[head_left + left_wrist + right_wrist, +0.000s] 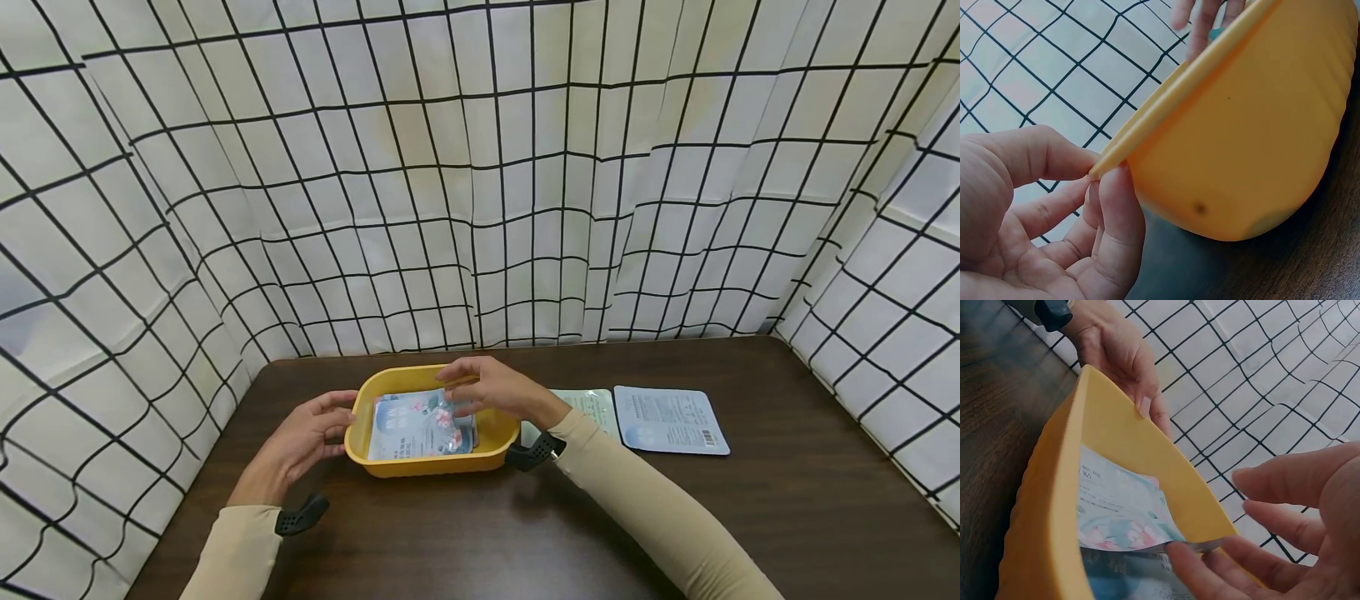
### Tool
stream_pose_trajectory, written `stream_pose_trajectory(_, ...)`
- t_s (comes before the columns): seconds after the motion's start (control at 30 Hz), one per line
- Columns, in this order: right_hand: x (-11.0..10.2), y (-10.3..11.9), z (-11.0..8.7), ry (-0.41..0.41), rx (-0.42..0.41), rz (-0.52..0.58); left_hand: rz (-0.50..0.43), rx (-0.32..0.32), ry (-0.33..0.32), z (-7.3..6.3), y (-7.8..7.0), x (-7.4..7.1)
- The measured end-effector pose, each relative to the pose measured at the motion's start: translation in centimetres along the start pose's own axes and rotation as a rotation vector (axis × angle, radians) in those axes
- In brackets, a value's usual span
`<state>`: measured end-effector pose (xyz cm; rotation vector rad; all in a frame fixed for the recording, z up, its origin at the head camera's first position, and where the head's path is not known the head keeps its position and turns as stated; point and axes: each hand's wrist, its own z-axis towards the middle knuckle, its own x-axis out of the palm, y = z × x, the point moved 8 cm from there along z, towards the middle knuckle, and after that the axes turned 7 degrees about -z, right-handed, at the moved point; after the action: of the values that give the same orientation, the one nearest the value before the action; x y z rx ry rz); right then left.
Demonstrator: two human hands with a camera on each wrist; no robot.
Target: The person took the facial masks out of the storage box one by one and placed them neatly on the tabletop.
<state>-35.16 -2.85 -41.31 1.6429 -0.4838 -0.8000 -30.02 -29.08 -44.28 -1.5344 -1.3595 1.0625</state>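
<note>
Against the left end of a yellow plastic basket [435, 467], my left hand [307, 433] pinches the rim between thumb and finger. The right hand [495, 387] is over the basket, its fingers bent down into it. In the right wrist view, its lower fingertips hold the edge of a pale blue face mask packet [1116, 500] printed with pink flowers, while the other fingers reach past it. Under that raised edge lies a darker blue packet [1135, 575]. The packets lean flat inside the basket, partly covered by my right hand.
To the right of the basket, a green packet [592, 408] and a light blue packet [671, 421] lie side by side on the dark wooden table [420, 533]. My right forearm partly hides the green one. White curtains with a black grid [480, 208] surround the table.
</note>
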Motion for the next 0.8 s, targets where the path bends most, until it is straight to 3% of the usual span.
stream_pose_trajectory(0.23, 0.21, -0.71, 0.12, -0.006, 0.082, -0.038, 0.001, 0.001, 0.004, 0.04, 0.03, -0.01)
stream_pose_trajectory(0.5, 0.18, -0.58, 0.25, -0.017, 0.090, -0.246, -0.005, 0.001, 0.008, 0.11, 0.00, -0.04)
stream_pose_trajectory(0.8, 0.85, -0.89, 0.60, 0.006, 0.117, -0.223, -0.005, 0.013, 0.001, 0.08, -0.06, 0.01)
